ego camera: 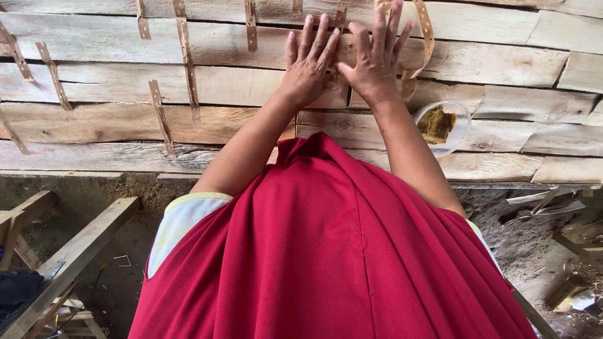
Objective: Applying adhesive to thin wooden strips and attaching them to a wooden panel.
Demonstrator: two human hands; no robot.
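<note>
— Hands up top, both flat on the planks (pixel 125 81). What's the left hand (pixel 308 66) doing?

— Palm down, fingers (pixel 314 37) spread and straight, pressing on the wood. Nothing pinched in that grip.

— And the right hand (pixel 375 63)?

— Right beside it, thumbs almost touching. Fingers fanned out too, palm down. A tan strip (pixel 427 34) with a row of small holes loops out from under those fingers and curls round to the right of the hand.

— Is the hand holding the strip?

— Lying over it, as far as I can see. Whether any finger hooks it, I cannot tell.

— Anything close by?

— A clear bowl (pixel 461 122) sits on the planks just right of the right forearm, with a brownish-yellow lump (pixel 436 124) inside.

— More strips?

— Plenty. Thin tan strips (pixel 188 69) lie across the planks to the left, some straight, some slanted, well apart from the hands.

— And down low?

— A red cloth (pixel 326 251) fills the middle of the view. Wooden beams (pixel 75 257) stand lower left on a dirt floor (pixel 527 238), scraps at the right.
</note>
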